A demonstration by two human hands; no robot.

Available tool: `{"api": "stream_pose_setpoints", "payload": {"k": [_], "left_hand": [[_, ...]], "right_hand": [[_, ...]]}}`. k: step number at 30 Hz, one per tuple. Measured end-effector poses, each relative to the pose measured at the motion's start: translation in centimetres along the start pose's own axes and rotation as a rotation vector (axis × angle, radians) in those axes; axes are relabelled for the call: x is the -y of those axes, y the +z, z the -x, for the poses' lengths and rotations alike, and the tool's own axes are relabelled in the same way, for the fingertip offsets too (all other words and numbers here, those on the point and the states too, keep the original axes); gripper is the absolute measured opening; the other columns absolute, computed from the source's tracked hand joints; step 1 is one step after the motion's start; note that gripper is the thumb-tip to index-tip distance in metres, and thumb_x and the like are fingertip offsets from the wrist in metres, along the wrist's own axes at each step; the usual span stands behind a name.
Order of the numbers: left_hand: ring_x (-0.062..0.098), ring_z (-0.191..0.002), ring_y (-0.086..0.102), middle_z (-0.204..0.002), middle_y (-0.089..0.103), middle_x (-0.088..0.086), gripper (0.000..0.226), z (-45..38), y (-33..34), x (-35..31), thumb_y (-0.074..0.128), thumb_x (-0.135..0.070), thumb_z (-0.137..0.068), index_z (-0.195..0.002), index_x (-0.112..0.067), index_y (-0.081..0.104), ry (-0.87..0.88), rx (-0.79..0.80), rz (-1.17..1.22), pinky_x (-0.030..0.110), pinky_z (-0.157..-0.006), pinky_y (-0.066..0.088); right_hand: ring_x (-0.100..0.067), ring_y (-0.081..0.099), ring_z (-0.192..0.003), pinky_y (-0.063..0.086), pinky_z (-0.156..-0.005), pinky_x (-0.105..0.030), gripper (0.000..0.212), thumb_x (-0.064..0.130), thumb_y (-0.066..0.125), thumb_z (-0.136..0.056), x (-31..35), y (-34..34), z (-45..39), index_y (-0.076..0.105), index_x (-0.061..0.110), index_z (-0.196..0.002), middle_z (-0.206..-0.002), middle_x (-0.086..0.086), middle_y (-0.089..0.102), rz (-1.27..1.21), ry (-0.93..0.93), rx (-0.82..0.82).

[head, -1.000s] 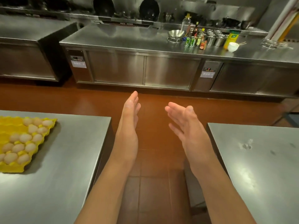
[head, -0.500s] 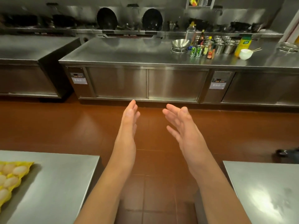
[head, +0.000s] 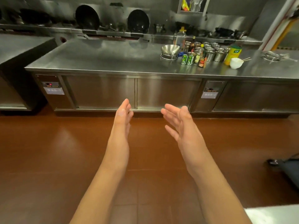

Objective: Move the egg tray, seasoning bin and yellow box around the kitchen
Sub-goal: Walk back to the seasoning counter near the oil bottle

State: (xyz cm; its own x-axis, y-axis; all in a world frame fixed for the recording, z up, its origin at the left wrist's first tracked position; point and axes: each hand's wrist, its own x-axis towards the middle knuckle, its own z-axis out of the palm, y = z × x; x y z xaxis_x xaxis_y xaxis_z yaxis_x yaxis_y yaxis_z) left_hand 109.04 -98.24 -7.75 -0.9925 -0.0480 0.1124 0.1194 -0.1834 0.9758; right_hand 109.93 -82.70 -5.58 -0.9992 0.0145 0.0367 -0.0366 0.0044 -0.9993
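Observation:
My left hand (head: 121, 122) and my right hand (head: 181, 125) are held out in front of me over the brown floor, palms facing each other, fingers straight and apart, holding nothing. A yellow box-like container (head: 232, 54) stands upright on the long steel counter (head: 100, 62) ahead, at its right part. Beside it are several metal seasoning cups (head: 210, 51). The egg tray is out of view.
On the counter stand a metal bowl on a ring (head: 170, 50), two green cans (head: 187, 59), sauce bottles (head: 200, 59) and a white bowl with chopsticks (head: 236, 62). Black woks (head: 87, 17) lean on the back wall. A steel table corner (head: 273, 214) shows at bottom right. A dark object (head: 286, 167) lies on the floor at right.
The view has moved forward and up toward the long counter. The table with the yellow egg tray has slid out of view at bottom left. Both hands stay open and empty.

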Motion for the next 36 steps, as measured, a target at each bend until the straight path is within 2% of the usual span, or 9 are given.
{"api": "stream_pose_setpoints", "payload": {"k": [3, 8, 11, 14, 17, 22, 30, 33, 36], "left_hand": [[-0.012, -0.134, 0.041, -0.152, 0.043, -0.023, 0.067, -4.7, 0.4, 0.0, 0.026, -0.065, -0.09, -0.151, -0.039, 0.035, 0.017, 0.038, 0.018, 0.028, -0.121, 0.024], [-0.014, -0.134, 0.039, -0.152, 0.041, -0.026, 0.063, -11.1, 0.4, 0.3, 0.024, -0.065, -0.09, -0.148, -0.045, 0.034, 0.004, 0.096, 0.02, 0.023, -0.118, 0.023], [-0.017, -0.133, 0.038, -0.152, 0.039, -0.027, 0.063, -15.1, -0.3, 0.9, 0.025, -0.068, -0.089, -0.148, -0.046, 0.033, -0.013, 0.09, 0.03, 0.021, -0.117, 0.023], [-0.012, -0.134, 0.04, -0.153, 0.04, -0.023, 0.067, -19.3, -0.9, 1.5, 0.026, -0.068, -0.088, -0.15, -0.042, 0.033, 0.003, 0.026, 0.0, 0.023, -0.117, 0.024], [-0.015, -0.132, 0.041, -0.153, 0.04, -0.024, 0.062, -23.3, -1.5, 1.3, 0.025, -0.066, -0.089, -0.146, -0.046, 0.035, 0.02, -0.029, -0.024, 0.024, -0.117, 0.024], [-0.019, -0.131, 0.037, -0.15, 0.039, -0.03, 0.052, -29.6, -4.0, 0.1, 0.024, -0.07, -0.088, -0.137, -0.057, 0.036, 0.033, -0.156, -0.099, 0.025, -0.119, 0.02], [-0.006, -0.136, 0.042, -0.151, 0.044, -0.023, 0.065, -33.0, -13.3, -0.7, 0.024, -0.068, -0.088, -0.148, -0.044, 0.039, 0.041, -0.555, -0.149, 0.037, -0.123, 0.023], [-0.003, -0.138, 0.041, -0.151, 0.044, -0.023, 0.066, -34.9, -16.7, -0.8, 0.024, -0.07, -0.086, -0.146, -0.046, 0.04, 0.039, -0.637, -0.148, 0.041, -0.124, 0.023], [-0.004, -0.138, 0.041, -0.152, 0.043, -0.022, 0.069, -37.5, -19.8, -1.3, 0.024, -0.069, -0.087, -0.149, -0.042, 0.037, 0.061, -0.672, -0.151, 0.039, -0.123, 0.023]], "right_hand": [[0.008, 0.05, -0.126, 0.036, -0.115, -0.032, 0.073, 0.074, 0.03, -0.082, 0.6, 0.2, -3.6, 0.051, 0.033, -0.139, -0.133, 0.02, 0.06, 0.011, -0.035, -0.04], [0.006, 0.05, -0.127, 0.036, -0.116, -0.035, 0.067, 0.066, 0.03, -0.086, 0.2, 0.2, -8.9, 0.051, 0.032, -0.139, -0.133, 0.018, 0.061, 0.004, -0.019, -0.107], [0.005, 0.051, -0.127, 0.036, -0.116, -0.035, 0.068, 0.071, 0.03, -0.089, -0.4, 0.4, -13.1, 0.052, 0.031, -0.139, -0.133, 0.017, 0.061, -0.004, -0.003, -0.109], [0.004, 0.051, -0.127, 0.037, -0.115, -0.035, 0.071, 0.073, 0.032, -0.083, -1.0, 1.0, -17.9, 0.053, 0.032, -0.137, -0.132, 0.017, 0.062, -0.015, -0.002, -0.068], [0.008, 0.05, -0.126, 0.036, -0.115, -0.034, 0.07, 0.075, 0.031, -0.086, -1.0, 2.2, -23.0, 0.053, 0.034, -0.137, -0.131, 0.018, 0.061, -0.03, -0.02, 0.005], [0.006, 0.05, -0.127, 0.035, -0.116, -0.037, 0.065, 0.066, 0.031, -0.086, -0.3, 6.0, -32.1, 0.053, 0.032, -0.137, -0.133, 0.016, 0.062, -0.064, -0.026, 0.184], [0.002, 0.048, -0.131, 0.034, -0.117, -0.042, 0.074, 0.082, 0.03, -0.077, -1.1, 16.8, -40.1, 0.052, 0.043, -0.136, -0.138, 0.022, 0.056, -0.025, 0.0, 0.546], [0.0, 0.047, -0.131, 0.034, -0.118, -0.043, 0.079, 0.085, 0.031, -0.07, -1.2, 20.9, -42.5, 0.051, 0.045, -0.136, -0.139, 0.022, 0.055, -0.004, -0.008, 0.634], [0.002, 0.048, -0.13, 0.035, -0.117, -0.039, 0.078, 0.08, 0.031, -0.075, -0.8, 24.8, -45.2, 0.05, 0.04, -0.138, -0.137, 0.02, 0.056, 0.006, -0.033, 0.666]]}}
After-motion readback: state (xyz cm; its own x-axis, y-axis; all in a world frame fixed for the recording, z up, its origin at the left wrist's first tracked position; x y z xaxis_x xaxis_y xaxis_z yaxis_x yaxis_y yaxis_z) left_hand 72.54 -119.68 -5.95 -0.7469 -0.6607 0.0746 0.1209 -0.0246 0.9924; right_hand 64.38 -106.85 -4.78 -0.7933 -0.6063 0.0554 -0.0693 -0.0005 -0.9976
